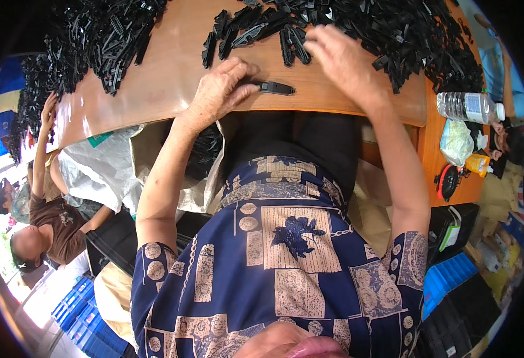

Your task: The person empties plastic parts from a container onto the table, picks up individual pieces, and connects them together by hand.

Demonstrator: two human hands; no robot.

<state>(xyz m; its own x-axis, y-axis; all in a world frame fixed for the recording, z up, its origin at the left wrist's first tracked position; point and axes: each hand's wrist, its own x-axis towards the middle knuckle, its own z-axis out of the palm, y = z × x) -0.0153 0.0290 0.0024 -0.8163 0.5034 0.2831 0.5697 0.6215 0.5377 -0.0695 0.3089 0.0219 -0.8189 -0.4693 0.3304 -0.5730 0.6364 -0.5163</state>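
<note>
At the near edge of the table, my left hand (225, 89) is closed, thumb and fingers pinching one end of a narrow black plastic part (278, 89). The part's other end points right, just above the wood. My right hand (342, 59) is raised to the right of it, beside a few loose black parts (293, 46). Its fingers reach leftward, slightly bent and a little blurred, and nothing shows in them. Behind both hands spreads a big heap of similar black parts (387, 30).
Another heap of black parts (104, 45) covers the table's left side, where a co-worker's hand (48, 112) rests. A clear plastic bottle (461, 107), a plastic bag (456, 142) and a roll of black tape (448, 182) lie at right. A white sack (101, 161) hangs below the table edge.
</note>
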